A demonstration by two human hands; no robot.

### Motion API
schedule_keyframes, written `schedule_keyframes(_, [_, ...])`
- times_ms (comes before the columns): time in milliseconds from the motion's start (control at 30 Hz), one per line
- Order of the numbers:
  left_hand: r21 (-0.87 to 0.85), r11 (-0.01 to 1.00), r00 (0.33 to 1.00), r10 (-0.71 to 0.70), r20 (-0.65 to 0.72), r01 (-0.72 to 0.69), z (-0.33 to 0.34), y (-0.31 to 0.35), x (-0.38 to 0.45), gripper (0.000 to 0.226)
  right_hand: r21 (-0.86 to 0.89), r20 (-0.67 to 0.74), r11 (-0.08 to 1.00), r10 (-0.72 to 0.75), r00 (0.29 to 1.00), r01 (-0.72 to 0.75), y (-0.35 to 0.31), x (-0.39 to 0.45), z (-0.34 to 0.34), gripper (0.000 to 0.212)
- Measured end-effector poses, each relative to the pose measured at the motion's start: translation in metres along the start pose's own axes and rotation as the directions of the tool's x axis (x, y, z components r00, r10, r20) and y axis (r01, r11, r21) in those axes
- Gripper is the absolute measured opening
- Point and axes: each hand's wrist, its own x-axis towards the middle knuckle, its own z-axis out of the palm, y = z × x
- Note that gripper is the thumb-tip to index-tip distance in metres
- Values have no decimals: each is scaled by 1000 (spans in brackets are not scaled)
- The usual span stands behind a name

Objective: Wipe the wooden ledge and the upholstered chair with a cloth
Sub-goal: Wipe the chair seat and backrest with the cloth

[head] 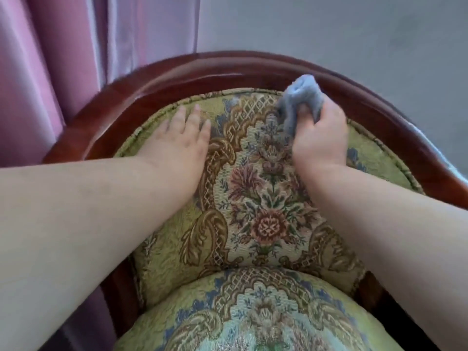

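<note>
The upholstered chair (263, 198) fills the view, with green and gold floral fabric on its backrest and seat cushion. A curved dark red wooden frame (162, 84) runs around the top of the backrest. My right hand (319, 138) is shut on a bunched grey-blue cloth (298, 102), which presses against the fabric near the upper right of the backrest, just under the wooden rim. My left hand (182, 140) lies flat and open on the upper left of the backrest, fingers spread toward the rim.
Pink curtains (50, 59) hang at the left, close behind the chair. A grey wall or floor surface (342, 29) lies beyond the chair's top. The seat cushion (258, 315) bulges at the bottom of the view.
</note>
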Motion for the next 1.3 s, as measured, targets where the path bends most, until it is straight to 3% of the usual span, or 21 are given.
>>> schedule_keyframes(67, [11, 1000, 1000, -16, 18, 16, -4, 0, 0, 107, -178, -40, 983, -52, 998, 45, 3, 27, 3, 22])
schedule_keyframes(167, [23, 998, 998, -52, 39, 52, -11, -1, -2, 109, -406, 245, 905, -28, 969, 129, 13, 26, 25, 43])
schedule_keyframes(200, [27, 997, 997, -75, 35, 75, -13, -2, -2, 109, -432, 280, 890, -23, 960, 148, 13, 18, 36, 48])
schedule_keyframes(267, [41, 994, 994, -104, 18, 104, -18, -4, -3, 103, -372, 308, 906, -88, 947, 205, -4, -2, 59, 50])
schedule_keyframes(400, [88, 992, 996, -91, -12, 92, -23, 0, -1, 61, -167, 447, 889, -316, 837, 425, -49, -36, 102, 53])
schedule_keyframes(500, [132, 988, 996, -86, 12, 83, -24, 1, -3, 61, -202, 577, 789, -383, 721, 581, -39, -29, 94, 67])
schedule_keyframes(567, [169, 982, 995, -92, 37, 84, -23, 0, -7, 76, -250, 654, 684, -403, 641, 685, -23, -15, 78, 79])
schedule_keyframes(600, [179, 980, 994, -95, 54, 84, -23, 0, -9, 85, -292, 658, 666, -380, 650, 686, -15, -5, 69, 82])
schedule_keyframes(667, [169, 982, 994, -94, 63, 82, -23, -1, -10, 97, -420, 618, 675, -278, 736, 607, 5, 14, 46, 85])
schedule_keyframes(867, [73, 996, 998, -59, 8, 58, -21, -5, -7, 96, -611, 457, 702, -65, 887, 366, 76, 16, -46, 74])
schedule_keyframes(1033, [-3, 991, 991, -130, -34, 130, -25, -11, -3, 93, -598, 360, 771, 14, 933, 219, 48, 11, -3, 67])
schedule_keyframes(1133, [-97, 974, 975, -211, -64, 205, -26, -15, 0, 81, -419, 495, 842, -100, 863, 339, 4, 4, 46, 65])
schedule_keyframes(1200, [-141, 962, 961, -250, -118, 233, -23, -14, 4, 77, -273, 605, 832, -243, 758, 484, -27, -10, 77, 70])
schedule_keyframes(1300, [-156, 958, 950, -265, -163, 241, -18, -14, 9, 90, -107, 693, 769, -397, 602, 630, -45, -31, 92, 74])
